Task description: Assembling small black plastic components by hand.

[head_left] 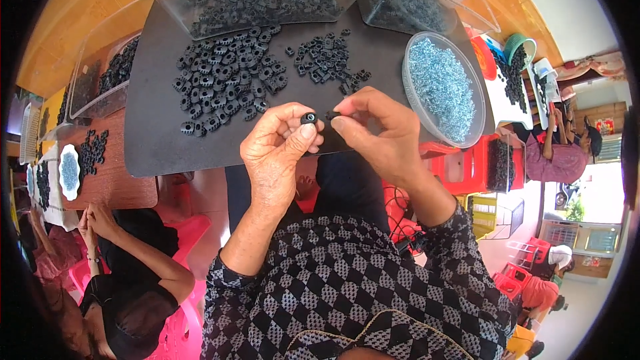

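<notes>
Between the thumb and fingers of my left hand point(272, 150) is a small black plastic piece point(309, 119) with a round, pale-ringed hole facing up. Just right of it, my right hand point(381, 127) pinches a smaller dark piece point(331, 115); its exact kind is too small to make out. Both hands are over the near edge of the dark table point(153, 140), fingertips close but apart. Beyond them lie a pile of larger black plastic pieces point(223, 83) and a pile of smaller black pieces point(320, 59). A round clear tub point(477, 110) of tiny bluish metallic parts point(440, 87) stands at right.
Clear bins point(180, 10) of black pieces line the table's far side. At left, a co-worker's hands point(100, 221) are at a brown table point(123, 187) with a white dish point(69, 173). Red stools point(460, 167) and other people are at right.
</notes>
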A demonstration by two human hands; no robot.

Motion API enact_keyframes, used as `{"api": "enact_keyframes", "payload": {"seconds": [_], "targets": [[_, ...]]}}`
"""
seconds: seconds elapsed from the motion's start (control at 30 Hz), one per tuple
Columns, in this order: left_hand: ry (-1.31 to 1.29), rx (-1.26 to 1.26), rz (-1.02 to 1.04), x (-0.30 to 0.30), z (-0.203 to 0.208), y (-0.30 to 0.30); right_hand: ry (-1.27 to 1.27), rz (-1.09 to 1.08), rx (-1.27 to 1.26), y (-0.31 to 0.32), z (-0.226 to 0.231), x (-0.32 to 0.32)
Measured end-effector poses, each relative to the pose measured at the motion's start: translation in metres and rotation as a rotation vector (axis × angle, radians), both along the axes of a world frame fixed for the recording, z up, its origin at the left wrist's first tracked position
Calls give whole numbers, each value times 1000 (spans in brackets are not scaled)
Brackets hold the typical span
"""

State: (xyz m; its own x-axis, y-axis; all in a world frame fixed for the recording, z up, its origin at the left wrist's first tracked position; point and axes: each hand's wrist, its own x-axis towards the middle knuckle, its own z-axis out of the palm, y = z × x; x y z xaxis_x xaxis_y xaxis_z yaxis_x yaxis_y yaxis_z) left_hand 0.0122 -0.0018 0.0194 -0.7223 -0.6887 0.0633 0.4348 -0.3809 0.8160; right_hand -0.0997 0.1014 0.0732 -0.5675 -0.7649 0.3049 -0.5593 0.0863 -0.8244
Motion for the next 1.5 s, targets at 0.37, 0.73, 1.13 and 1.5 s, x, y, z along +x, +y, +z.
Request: {"api": "enact_keyframes", "payload": {"seconds": [0.37, 0.73, 1.13, 1.5], "targets": [[-91, -47, -101, 5, -1, 2, -209, 79, 254, 4, 20, -11], [-54, -8, -99, 5, -5, 2, -127, 131, 329, 0, 26, -14], [-89, -155, -71, 5, -14, 2, -88, 174, 459, -3, 32, -16], [-89, -91, -62, 5, -12, 3, -43, 137, 514, -10, 36, -10]]}}
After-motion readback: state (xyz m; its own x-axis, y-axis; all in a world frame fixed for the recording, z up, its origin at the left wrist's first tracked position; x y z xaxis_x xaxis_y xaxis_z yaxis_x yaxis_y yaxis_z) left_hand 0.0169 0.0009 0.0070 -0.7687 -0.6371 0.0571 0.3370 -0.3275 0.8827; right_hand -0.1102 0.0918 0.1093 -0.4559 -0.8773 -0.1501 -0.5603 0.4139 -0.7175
